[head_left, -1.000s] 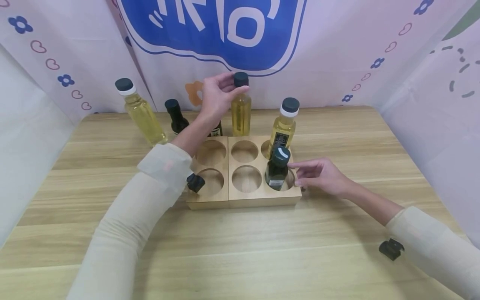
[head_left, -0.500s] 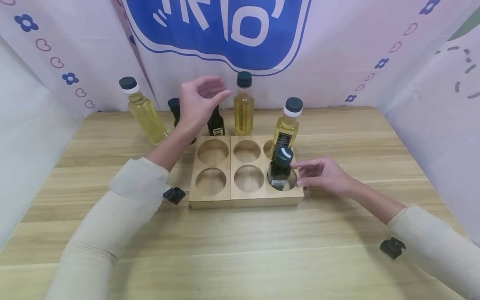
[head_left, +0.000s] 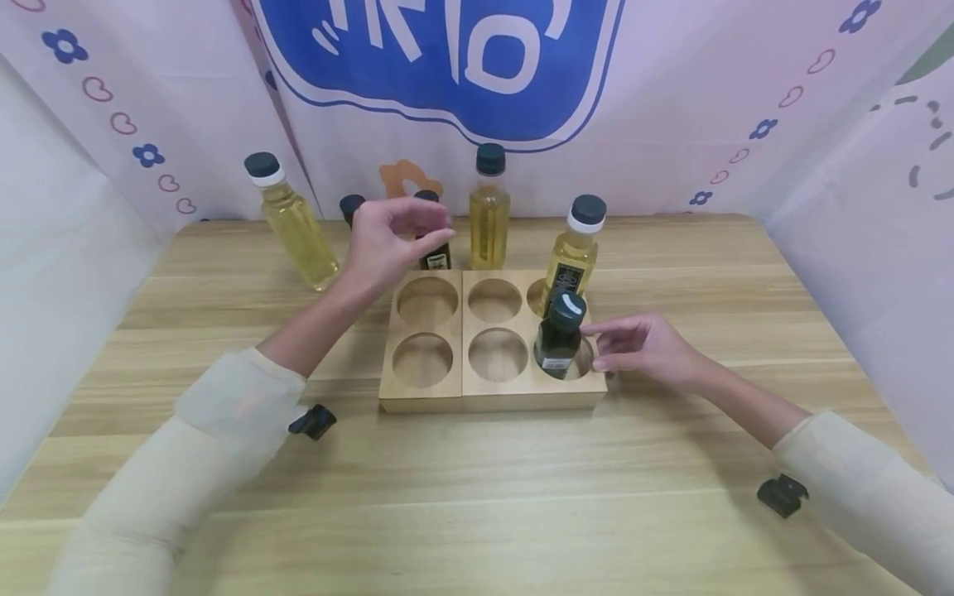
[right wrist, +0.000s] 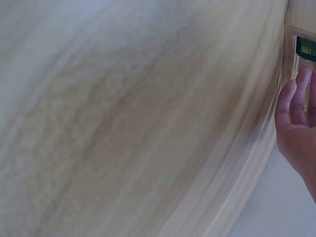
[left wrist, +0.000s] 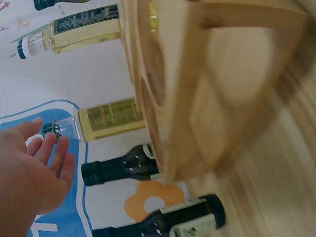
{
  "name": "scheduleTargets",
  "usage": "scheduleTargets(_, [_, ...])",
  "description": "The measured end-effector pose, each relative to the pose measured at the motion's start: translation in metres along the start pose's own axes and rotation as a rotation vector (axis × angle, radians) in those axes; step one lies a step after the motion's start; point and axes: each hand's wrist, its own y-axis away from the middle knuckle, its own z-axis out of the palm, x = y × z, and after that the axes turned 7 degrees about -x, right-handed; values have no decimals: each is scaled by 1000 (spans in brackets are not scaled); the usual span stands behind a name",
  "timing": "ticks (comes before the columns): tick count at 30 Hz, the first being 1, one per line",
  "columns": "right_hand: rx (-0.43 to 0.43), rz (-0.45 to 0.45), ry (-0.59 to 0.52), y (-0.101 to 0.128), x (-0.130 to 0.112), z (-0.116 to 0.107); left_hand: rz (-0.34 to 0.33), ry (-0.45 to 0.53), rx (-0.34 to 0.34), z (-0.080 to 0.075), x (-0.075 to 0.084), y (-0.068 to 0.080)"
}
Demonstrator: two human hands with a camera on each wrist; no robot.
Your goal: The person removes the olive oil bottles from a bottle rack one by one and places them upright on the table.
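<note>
In the rack (head_left: 492,402), dark bottle (head_left: 555,346) upright, cap (head_left: 569,310) up; left fingers (left wrist: 59,155) and right fingers (right wrist: 297,101) parted.

Head view: leftmost dark bottle (head_left: 351,205) is mostly covered by left hand (head_left: 391,240); blue sign (head_left: 428,87) is cut by top edge; print on front bottle (head_left: 561,338) can't be read. Right wrist view: right hand (right wrist: 298,128) is cropped, table (right wrist: 123,138) blurred.
</note>
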Motion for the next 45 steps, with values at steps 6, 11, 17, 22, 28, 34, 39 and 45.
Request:
scheduleTargets(6, [4,14,2,1,-1,0,1,-69,-102,-6,-23,13])
scheduleTargets(11, [1,16,7,1,-1,0,14,-117,-172,-13,-43,24])
scheduleTargets(17, [-5,6,5,1,0,0,-31,-167,-273,-21,-64,33])
scheduleTargets(22, [-4,12,16,1,-1,0,-98,-123,-338,-28,-79,37])
scheduleTargets(28, [-3,0,13,1,-2,0,-125,-29,-423,-33,-89,39])
scheduleTargets(34, [-6,-11,5,1,-1,0,-119,63,-470,-34,-100,37])
scheduleTargets(39, [-5,-15,1,0,0,0,-115,99,-493,-35,-104,36])
scheduleTargets(45, [-14,-20,6,0,0,-1,-134,116,-502,-35,-102,36])
